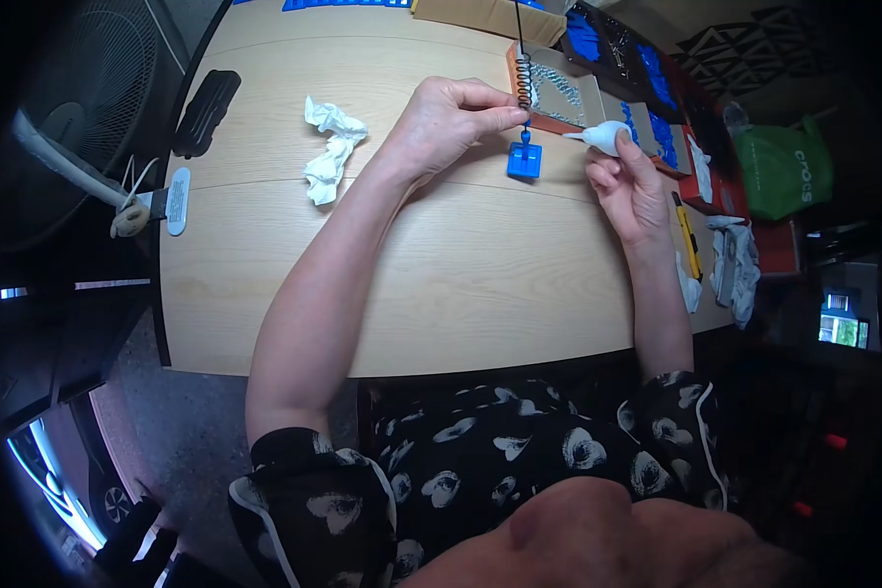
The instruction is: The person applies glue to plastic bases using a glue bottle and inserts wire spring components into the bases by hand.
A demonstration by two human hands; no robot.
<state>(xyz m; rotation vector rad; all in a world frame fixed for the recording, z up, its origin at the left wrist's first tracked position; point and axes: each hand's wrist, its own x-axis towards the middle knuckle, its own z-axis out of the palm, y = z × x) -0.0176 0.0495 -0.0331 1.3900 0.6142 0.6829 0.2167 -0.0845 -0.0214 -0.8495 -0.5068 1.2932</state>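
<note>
My left hand [446, 122] is closed in a pinch around the lower end of a thin black rod with a dark coil spring [524, 86] on it. Below the fingertips, a blue square plastic piece [524, 162] is at the rod's bottom end. My right hand [629, 196] grips a small white squeeze bottle [606, 137] between thumb and fingers. Its narrow nozzle points left toward the rod, just above and right of the blue piece, apart from it. Whether any liquid comes out is too small to tell.
Behind the hands stands an open box [556, 125] of small metal parts. Trays of blue parts [664, 137] line the right side, near a yellow utility knife [689, 240]. Crumpled tissue [333, 152], a black case [209, 113] and a fan [88, 118] are at left.
</note>
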